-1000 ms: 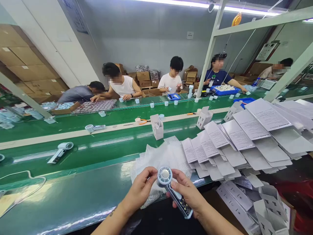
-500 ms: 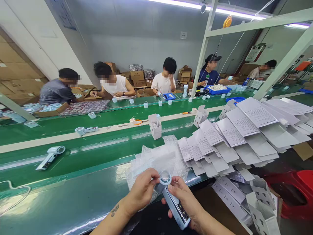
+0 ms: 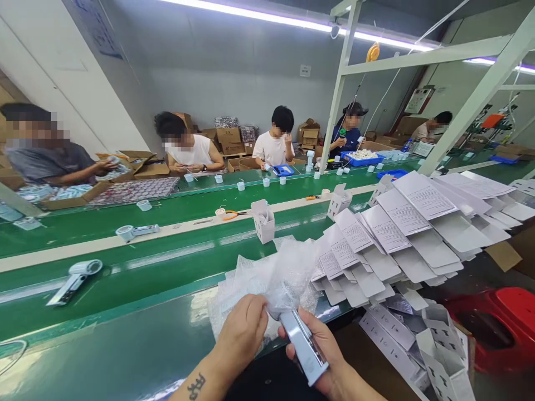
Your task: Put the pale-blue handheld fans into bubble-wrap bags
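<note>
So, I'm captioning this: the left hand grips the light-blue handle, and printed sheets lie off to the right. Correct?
Wrong hand: the head view shows the right hand gripping the light-blue handle. The printed sheets do lie off to the right.

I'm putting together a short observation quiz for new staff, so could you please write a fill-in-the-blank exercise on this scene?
1. The pale blue device is gripped along its handle by the person's ____ hand.
2. Beyond the left hand and the translucent wrap, the long belt is coloured ____.
3. The stool at the picture's lower right is coloured ____.
4. The pliers near the open white box have ____ handles.

Missing words: right; green; red; orange.
</note>
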Tool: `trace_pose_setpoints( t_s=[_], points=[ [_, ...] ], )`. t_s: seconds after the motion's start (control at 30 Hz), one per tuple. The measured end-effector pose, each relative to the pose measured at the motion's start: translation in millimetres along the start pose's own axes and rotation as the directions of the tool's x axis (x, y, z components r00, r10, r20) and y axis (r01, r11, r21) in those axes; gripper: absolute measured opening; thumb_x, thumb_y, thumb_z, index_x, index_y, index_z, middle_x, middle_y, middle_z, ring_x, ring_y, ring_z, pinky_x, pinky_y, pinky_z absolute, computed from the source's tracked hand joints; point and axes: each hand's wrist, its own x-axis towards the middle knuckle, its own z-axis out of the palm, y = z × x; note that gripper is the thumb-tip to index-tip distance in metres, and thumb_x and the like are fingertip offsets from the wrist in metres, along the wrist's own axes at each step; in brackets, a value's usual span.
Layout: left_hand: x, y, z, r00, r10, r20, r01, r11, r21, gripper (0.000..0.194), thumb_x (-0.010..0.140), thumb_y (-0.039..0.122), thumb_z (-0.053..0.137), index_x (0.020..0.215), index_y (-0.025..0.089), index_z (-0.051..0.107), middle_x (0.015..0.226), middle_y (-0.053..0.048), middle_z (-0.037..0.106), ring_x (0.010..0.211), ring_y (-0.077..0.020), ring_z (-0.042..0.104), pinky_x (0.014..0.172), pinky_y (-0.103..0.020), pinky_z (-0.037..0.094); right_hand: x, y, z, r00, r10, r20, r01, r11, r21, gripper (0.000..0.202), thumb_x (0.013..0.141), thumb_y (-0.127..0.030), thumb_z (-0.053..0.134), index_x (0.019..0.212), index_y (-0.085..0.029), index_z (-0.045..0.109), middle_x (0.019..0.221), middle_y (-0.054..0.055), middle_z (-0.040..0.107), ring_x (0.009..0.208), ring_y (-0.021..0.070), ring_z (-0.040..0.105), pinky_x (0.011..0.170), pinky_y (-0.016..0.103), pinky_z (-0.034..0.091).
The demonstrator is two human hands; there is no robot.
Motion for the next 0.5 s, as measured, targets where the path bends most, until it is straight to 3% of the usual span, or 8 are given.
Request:
trace_pose_setpoints(
  t_s=[0.1,0.17,0.23,0.3,0.37,0.43,0.5],
  points=[
    [8.2,4.1,8.4,0.998,-0.049,-0.047,0.05,0.999,0.021,0.01,0.087,0.008,0.041,0.089,0.016,0.047,0.081,-0.005,0.054,0.074,-0.0164,0.055,0.065,-0.027,0.045,0.8,-3.1,3.2,0.998,0.052,-0.025,-0.048,0.987,0.154,0.034,0.082,-0.034,0.064,0.101,-0.008,0.052,0.078,0.011,0.065,0.067,0.0175,0.065,0.047,0.02,0.05],
    [8.2,13.8,11.1,0.997,-0.008,-0.072,0.007,1.0,-0.008,0.011,0.085,0.008,0.041,0.089,0.017,0.046,0.076,-0.003,0.055,0.068,-0.015,0.055,0.061,-0.025,0.044,1.7,-8.3,4.9,0.999,0.025,-0.026,-0.018,0.969,0.247,0.038,0.073,-0.029,0.072,0.1,-0.012,0.052,0.082,0.009,0.065,0.076,0.0189,0.066,0.051,0.02,0.051],
    [5.4,26.1,11.3,0.995,0.089,-0.039,-0.092,0.991,-0.093,0.014,0.083,0.006,0.039,0.087,0.018,0.047,0.069,-0.002,0.054,0.061,-0.0134,0.053,0.057,-0.023,0.043,3.6,-12.4,5.9,0.996,0.0,-0.088,0.024,0.962,0.27,0.035,0.07,-0.026,0.072,0.095,-0.012,0.053,0.078,0.007,0.065,0.07,0.0161,0.065,0.052,0.019,0.051],
    [4.4,35.6,9.8,0.992,0.121,0.028,-0.112,0.968,-0.223,0.016,0.082,0.006,0.037,0.083,0.018,0.048,0.066,-0.001,0.054,0.058,-0.0117,0.054,0.055,-0.021,0.043,6.4,-12.2,5.1,0.986,0.013,-0.168,0.019,0.983,0.185,0.028,0.077,-0.03,0.065,0.092,-0.008,0.054,0.069,0.007,0.062,0.057,0.0124,0.061,0.049,0.019,0.05],
    [8.4,38.8,7.8,0.997,-0.025,0.075,0.048,0.941,-0.334,0.015,0.083,0.01,0.037,0.077,0.018,0.049,0.062,0.0,0.054,0.055,-0.0101,0.053,0.052,-0.018,0.043,9.9,-7.1,1.3,0.984,0.046,-0.174,-0.046,0.999,0.005,0.032,0.087,-0.037,0.051,0.092,-0.006,0.056,0.064,0.006,0.059,0.048,0.012,0.057,0.043,0.021,0.048],
    [15.1,37.2,5.6,0.968,-0.211,0.139,0.25,0.881,-0.402,0.015,0.085,0.017,0.039,0.075,0.018,0.05,0.059,0.001,0.054,0.051,-0.0098,0.052,0.048,-0.018,0.042,12.4,-0.5,-5.9,0.984,0.123,-0.125,-0.147,0.968,-0.202,0.044,0.093,-0.043,0.036,0.09,-0.005,0.058,0.063,0.008,0.059,0.047,0.0137,0.058,0.041,0.023,0.047],
    [19.6,34.4,2.1,0.932,-0.252,0.261,0.35,0.81,-0.47,0.018,0.088,0.025,0.038,0.078,0.018,0.052,0.058,0.001,0.054,0.051,-0.0104,0.051,0.047,-0.018,0.041,11.3,1.6,-14.5,0.978,0.173,-0.114,-0.205,0.884,-0.42,0.05,0.092,-0.047,0.033,0.083,-0.005,0.059,0.058,0.008,0.057,0.044,0.0132,0.057,0.039,0.02,0.045]
  ],
)
